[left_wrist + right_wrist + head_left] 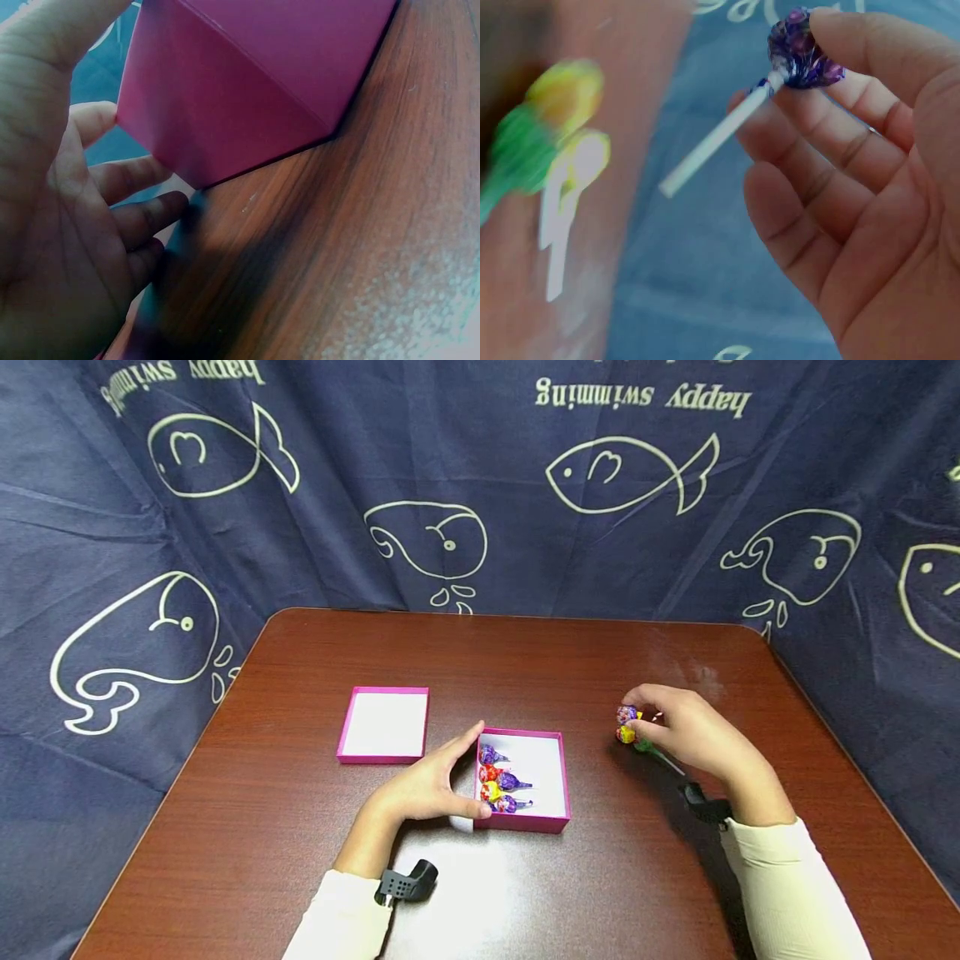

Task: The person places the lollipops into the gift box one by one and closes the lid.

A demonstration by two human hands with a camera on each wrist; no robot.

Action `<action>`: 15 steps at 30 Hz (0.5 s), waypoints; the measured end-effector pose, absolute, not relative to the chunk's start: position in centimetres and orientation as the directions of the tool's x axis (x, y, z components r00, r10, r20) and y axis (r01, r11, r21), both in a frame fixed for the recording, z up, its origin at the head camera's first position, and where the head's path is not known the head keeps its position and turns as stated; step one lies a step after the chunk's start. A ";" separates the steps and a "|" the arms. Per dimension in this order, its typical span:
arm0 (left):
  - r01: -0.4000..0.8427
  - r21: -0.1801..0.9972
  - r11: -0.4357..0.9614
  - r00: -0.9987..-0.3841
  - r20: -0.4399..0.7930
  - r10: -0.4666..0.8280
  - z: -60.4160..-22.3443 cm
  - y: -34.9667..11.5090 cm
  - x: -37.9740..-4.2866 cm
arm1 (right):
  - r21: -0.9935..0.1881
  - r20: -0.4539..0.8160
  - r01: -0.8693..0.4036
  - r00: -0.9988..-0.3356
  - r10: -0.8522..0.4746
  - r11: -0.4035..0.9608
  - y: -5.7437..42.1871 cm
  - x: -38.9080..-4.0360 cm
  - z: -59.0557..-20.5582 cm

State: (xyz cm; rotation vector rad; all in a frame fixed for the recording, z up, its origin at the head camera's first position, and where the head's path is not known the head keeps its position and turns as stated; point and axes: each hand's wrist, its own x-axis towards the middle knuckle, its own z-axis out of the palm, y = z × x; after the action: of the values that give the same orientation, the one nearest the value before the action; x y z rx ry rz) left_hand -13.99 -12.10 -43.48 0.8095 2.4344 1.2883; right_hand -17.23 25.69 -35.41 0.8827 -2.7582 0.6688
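Note:
My left hand (420, 791) holds the pink box (546, 777) by its left side, index finger at the far corner and thumb at the near one. Several wrapped lollipops (491, 791), purple, red and yellow, lie along the left part of its white inside. The left wrist view shows the box's pink outer wall (247, 97). Over the table at the right, my right hand (697, 735) pinches a purple lollipop (799, 49) by its wrapped head, white stick sticking out. Below that hand lie yellow lollipops (566, 94) and a green lollipop (525, 150), blurred in the right wrist view.
A shallow pink-edged tray or lid (386, 724) with a white inside lies left of the box. The brown wooden table (510, 660) meets a dark blue cloth (510, 468) with white fish and whale drawings behind it.

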 end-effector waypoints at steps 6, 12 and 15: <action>0.337 0.825 0.454 -0.813 0.012 0.582 -43.3 -12.0 -13.9 | -0.374 0.278 -0.652 -0.758 -0.591 0.660 22.7 -16.8 -33.5; 0.338 0.825 0.454 -0.811 0.010 0.585 -43.3 -12.0 -13.8 | -0.345 0.249 -0.723 -0.685 -0.685 0.598 19.4 -16.4 -32.9; 0.344 0.824 0.450 -0.809 0.017 0.588 -43.4 -12.0 -13.9 | -0.333 0.241 -0.757 -0.645 -0.725 0.563 17.8 -16.4 -33.0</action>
State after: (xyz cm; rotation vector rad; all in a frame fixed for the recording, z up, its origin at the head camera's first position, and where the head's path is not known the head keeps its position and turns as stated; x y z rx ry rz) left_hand -13.85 -11.99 -43.36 0.8023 2.4315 1.2889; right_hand -16.40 17.84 -32.97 1.2863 -2.7088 0.6336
